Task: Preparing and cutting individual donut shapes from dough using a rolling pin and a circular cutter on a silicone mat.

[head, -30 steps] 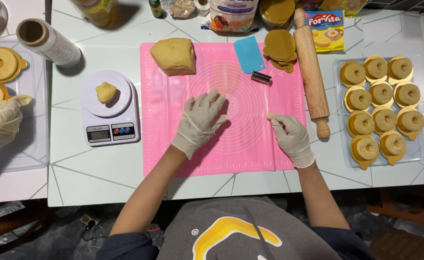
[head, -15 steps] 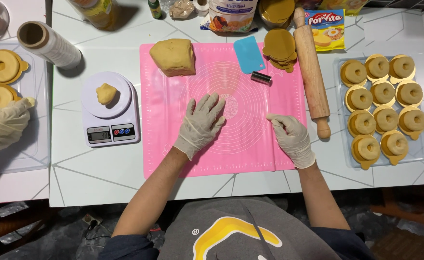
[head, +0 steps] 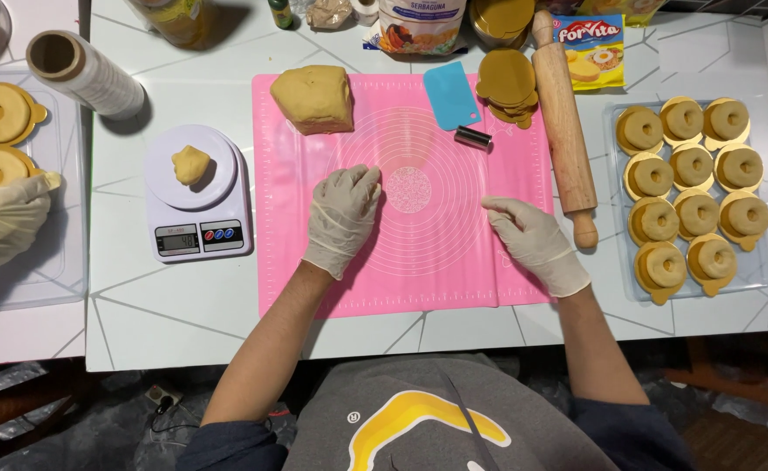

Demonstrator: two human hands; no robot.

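Observation:
My left hand (head: pixel 342 216), in a white glove, lies palm down on the pink silicone mat (head: pixel 419 270), left of its circle pattern; whether anything is under the palm is hidden. My gloved right hand (head: pixel 534 241) rests on the mat's right part, fingers loosely curled and holding nothing, close to the lower end of the wooden rolling pin (head: pixel 564 122). A block of yellow dough (head: pixel 314 98) sits at the mat's top left corner. A blue scraper (head: pixel 450 94) and a small metal cutter (head: pixel 472 137) lie at the mat's top.
A white kitchen scale (head: pixel 199 228) with a dough lump (head: pixel 190 163) stands left of the mat. Right, a clear tray (head: pixel 612 196) holds several ring-shaped pieces on gold discs. Another person's gloved hand (head: pixel 2 231) is over a left tray. A film roll (head: pixel 83 71), gold discs (head: pixel 506 83) and packets lie along the back.
My left hand has slid slightly left over the mat. My right hand has stayed about where it was. The other person's hand has barely shifted.

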